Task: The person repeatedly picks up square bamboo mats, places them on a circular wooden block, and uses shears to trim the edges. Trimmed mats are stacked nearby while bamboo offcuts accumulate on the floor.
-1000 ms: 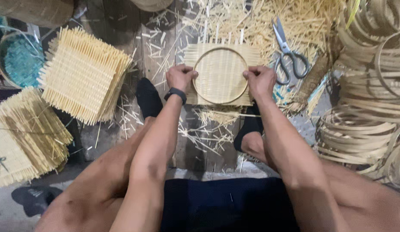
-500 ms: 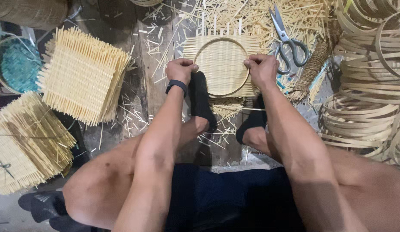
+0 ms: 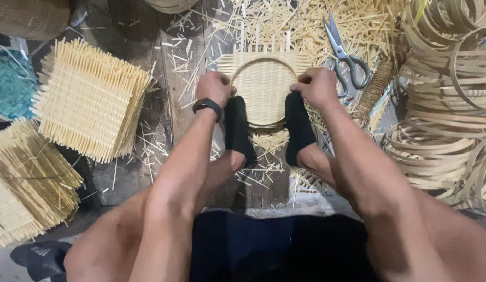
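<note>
A square woven bamboo mat (image 3: 264, 83) lies on the floor with a round bamboo hoop (image 3: 264, 61) pressed into it. My left hand (image 3: 214, 87) grips the hoop's left edge, a black band on that wrist. My right hand (image 3: 317, 86) grips the hoop's right edge. Both my feet in black socks (image 3: 237, 128) press on the near edge of the mat, one each side.
A stack of woven mats (image 3: 89, 99) lies at left, another (image 3: 23, 183) at lower left. Scissors (image 3: 344, 55) rest right of the mat. Coiled bamboo hoops (image 3: 446, 104) pile at right. Bamboo splinters litter the wooden floor (image 3: 149, 172).
Both socked feet have moved up onto the near edge of the mat. My hands keep holding the hoop's sides, and the view has shifted slightly closer.
</note>
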